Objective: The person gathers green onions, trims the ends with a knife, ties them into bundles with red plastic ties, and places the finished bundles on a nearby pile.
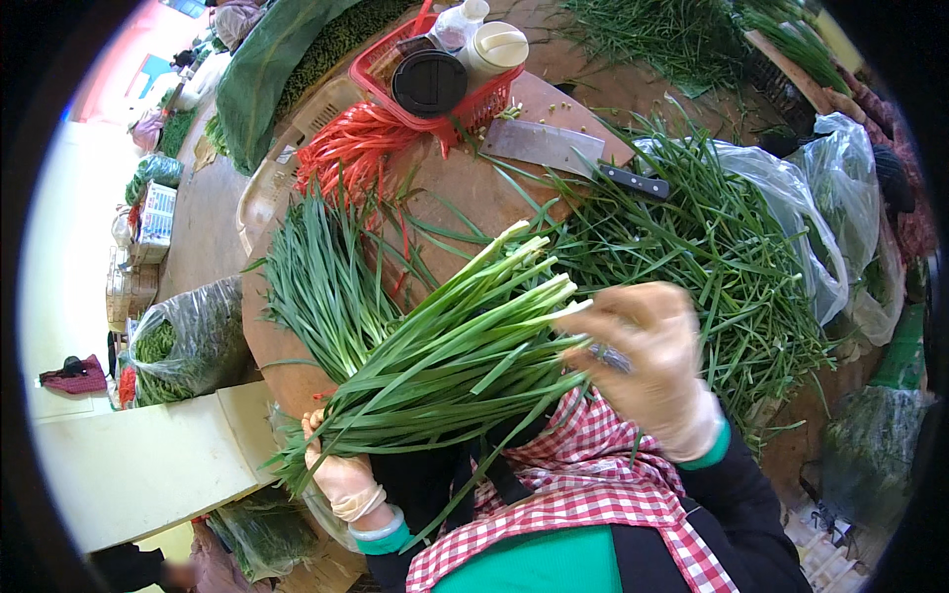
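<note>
My left hand point(337, 463), in a thin pale glove, is closed around the leafy end of a bunch of garlic chives point(437, 363). The bunch slants up to the right, its pale stem ends near my gloved right hand point(645, 363). That hand is motion-blurred; its fingertips are at the stem ends, and whether they pinch a stem is unclear. Behind the bunch, more chives point(326, 274) lie in a sheaf on the round wooden table point(460, 189). A loose heap of chives point(689, 259) spreads at the right.
A cleaver point(545, 144) lies on the board beyond the bunch. Red plastic ties point(348, 148) hang beside a red basket point(415, 115) holding a black-lidded container point(428, 83) and a white jug point(498, 52). Clear plastic bags point(845, 193) stand at the right.
</note>
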### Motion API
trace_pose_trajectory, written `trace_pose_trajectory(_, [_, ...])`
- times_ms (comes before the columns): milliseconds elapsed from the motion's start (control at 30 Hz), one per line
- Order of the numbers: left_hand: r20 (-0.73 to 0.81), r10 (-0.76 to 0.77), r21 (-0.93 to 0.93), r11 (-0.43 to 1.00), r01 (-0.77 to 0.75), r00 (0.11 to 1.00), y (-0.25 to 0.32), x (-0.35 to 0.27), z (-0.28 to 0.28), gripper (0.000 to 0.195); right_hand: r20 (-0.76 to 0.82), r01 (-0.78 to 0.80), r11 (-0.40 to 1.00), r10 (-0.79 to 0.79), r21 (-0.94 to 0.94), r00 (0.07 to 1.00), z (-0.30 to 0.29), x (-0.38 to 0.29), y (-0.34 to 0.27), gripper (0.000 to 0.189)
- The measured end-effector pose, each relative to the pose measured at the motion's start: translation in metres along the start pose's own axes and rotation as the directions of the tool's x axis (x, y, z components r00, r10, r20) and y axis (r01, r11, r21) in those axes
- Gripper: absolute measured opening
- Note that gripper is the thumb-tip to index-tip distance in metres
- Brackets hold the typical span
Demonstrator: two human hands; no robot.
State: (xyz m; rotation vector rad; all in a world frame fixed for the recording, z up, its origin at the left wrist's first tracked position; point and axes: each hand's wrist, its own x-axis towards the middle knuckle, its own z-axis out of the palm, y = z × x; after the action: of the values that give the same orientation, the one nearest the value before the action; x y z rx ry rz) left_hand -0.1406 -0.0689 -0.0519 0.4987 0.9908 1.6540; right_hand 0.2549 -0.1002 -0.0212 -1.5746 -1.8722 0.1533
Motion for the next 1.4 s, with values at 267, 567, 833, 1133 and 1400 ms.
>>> trace_pose_trajectory(267, [-0.218,-0.061,-0.153,0.988,0.028,0.974,0.005,-0.006,-0.004,0.018,-0.099,-0.150,0.904,0.206,0.399,0.974,-0.007,0.031,0.026,0.023])
trace_pose_trajectory(567, [-0.172,-0.014,-0.033,0.999,0.008,0.985,0.000,-0.005,0.011,0.017,0.402,-0.493,0.608,0.292,0.622,0.868,0.015,0.005,0.033,0.032])
trace_pose_trajectory(833, [-0.085,-0.051,-0.152,0.988,0.037,0.995,0.002,0.004,-0.014,0.017,0.646,-0.696,0.095,0.299,0.712,0.702,0.048,0.035,0.007,0.034])
trace_pose_trajectory(1133, [0.040,-0.083,-0.156,0.984,0.088,0.996,0.005,0.003,-0.024,0.019,0.498,-0.326,-0.395,0.495,0.859,0.712,0.003,0.007,0.068,0.031])
trace_pose_trajectory(1400, [-0.155,0.148,0.205,0.972,-0.115,0.977,-0.006,-0.002,-0.017,0.019,-0.029,-0.598,0.798,0.601,0.071,0.798,-0.045,-0.012,0.043,0.027])
